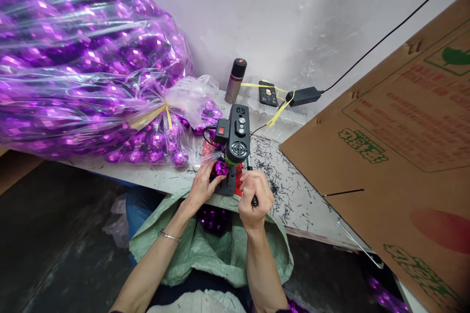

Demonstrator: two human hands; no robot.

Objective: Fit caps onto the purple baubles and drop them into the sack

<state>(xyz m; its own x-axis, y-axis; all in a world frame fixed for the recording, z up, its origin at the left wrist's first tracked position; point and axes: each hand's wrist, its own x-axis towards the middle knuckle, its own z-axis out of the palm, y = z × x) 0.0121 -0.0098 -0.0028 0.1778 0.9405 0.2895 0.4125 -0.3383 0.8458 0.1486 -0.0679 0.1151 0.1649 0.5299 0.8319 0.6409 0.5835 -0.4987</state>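
At seven o'clock from the black press [239, 129], the purple ball [221, 168], pinched by the left hand [202, 184], is best kept steady; the lever [254, 201], gripped in the right hand [256, 193], is best drawn smoothly.

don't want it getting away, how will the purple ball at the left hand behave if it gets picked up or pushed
The purple ball looks round, so it would probably roll when pushed, though its flat facets might slow it. Their mirror-like shine suggests a smooth, perhaps slippery surface for the left hand.
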